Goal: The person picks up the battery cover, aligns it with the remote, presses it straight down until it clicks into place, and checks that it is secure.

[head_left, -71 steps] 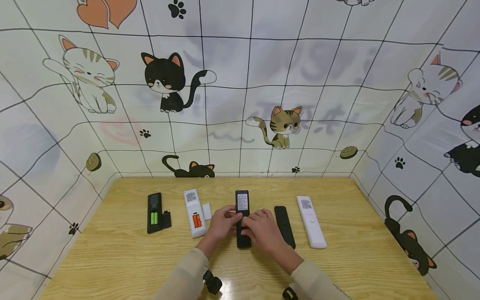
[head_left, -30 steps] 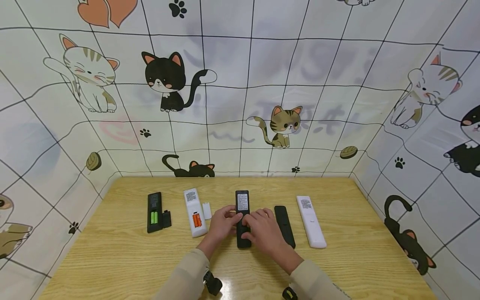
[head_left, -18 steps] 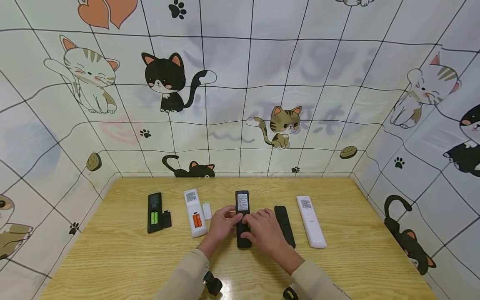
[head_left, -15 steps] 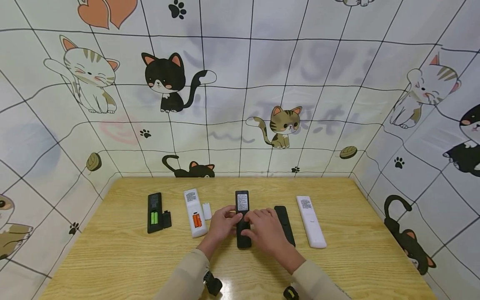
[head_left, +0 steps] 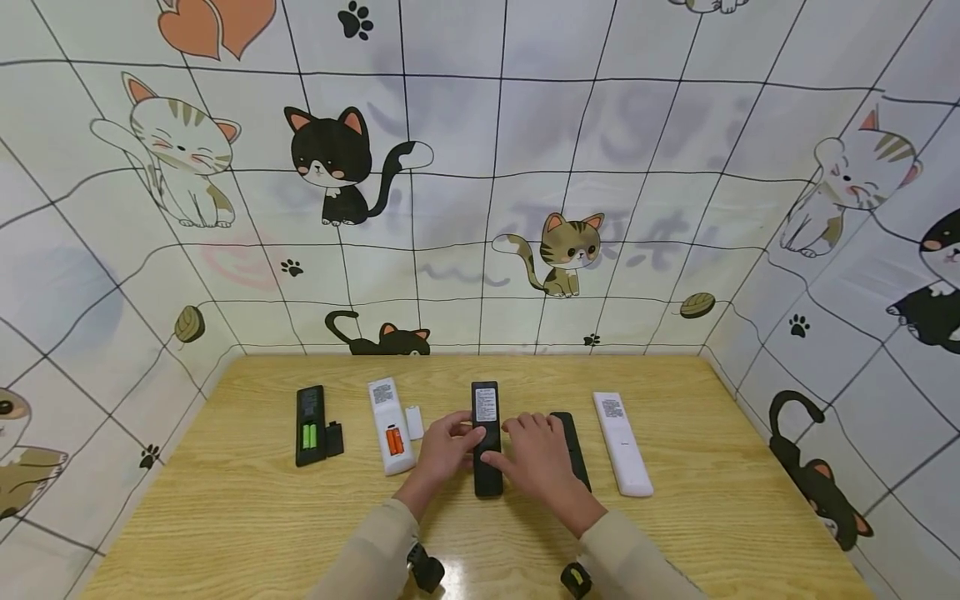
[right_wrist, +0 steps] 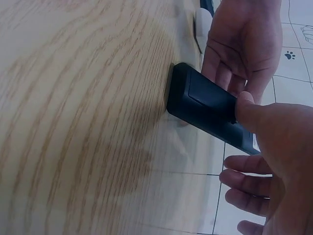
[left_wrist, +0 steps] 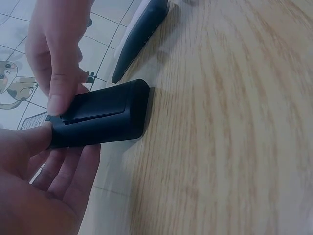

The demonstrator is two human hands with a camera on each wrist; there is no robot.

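A black remote control (head_left: pixel 488 482) lies back up in the middle of the table, its white label toward the far end. My left hand (head_left: pixel 444 450) grips its left side, thumb on top and fingers along the edge. The right thumb of my right hand (head_left: pixel 542 458) presses the battery cover (left_wrist: pixel 98 104), while the other fingers are spread apart from the remote, as the right wrist view shows. A dark gap runs along one edge of the cover, which looks slightly raised. Whatever lies under the cover is hidden.
At left, a black remote (head_left: pixel 308 412) and a white remote (head_left: pixel 384 408) show batteries, their covers (head_left: pixel 333 439) beside them. Right of my hand lie another black remote (head_left: pixel 573 454), partly hidden, and a white remote (head_left: pixel 624 450). A cat-print wall covering (head_left: pixel 450 208) surrounds the wooden table (head_left: pixel 712 517).
My right fingers have come away from the remote and shifted right, leaving the thumb on the cover. The left hand and the remote have stayed in place.
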